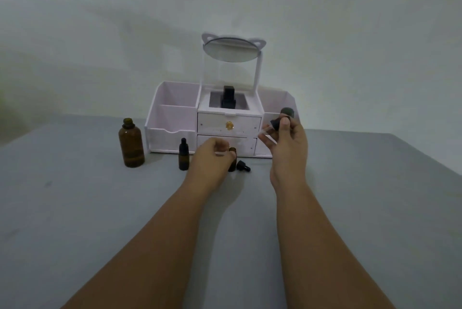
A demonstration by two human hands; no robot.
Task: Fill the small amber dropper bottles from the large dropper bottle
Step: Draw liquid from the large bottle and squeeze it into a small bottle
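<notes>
**Sam:** Which step are we on?

**Me:** I think it is the filling step. I have the left hand curled round 1 small amber bottle with its top off. Its bottom seems to sit on the table. The little cap lies just beside it.

**Sam:** And the other hand?

**Me:** My right hand pinches the big dropper up in the air. It is near the small bottle but not over it. I cannot tell if the glass tube has any liquid in it.

**Sam:** Where is the big one?

**Me:** The large bottle stands open, well off to the left. A 2nd small bottle, cap on, stands between it and my left hand.

**Sam:** What comes next?

**Me:** I guess I bring the tip over the tiny mouth, keep the bottle steady and squeeze softly. The hole is small, so drops could miss.

**Sam:** What is around you?

**Me:** The table is flat and grey. At the back is a white box with drawers, a round mirror on top and a black bottle inside. Behind it is a plain pale wall. The light is dim.
</notes>
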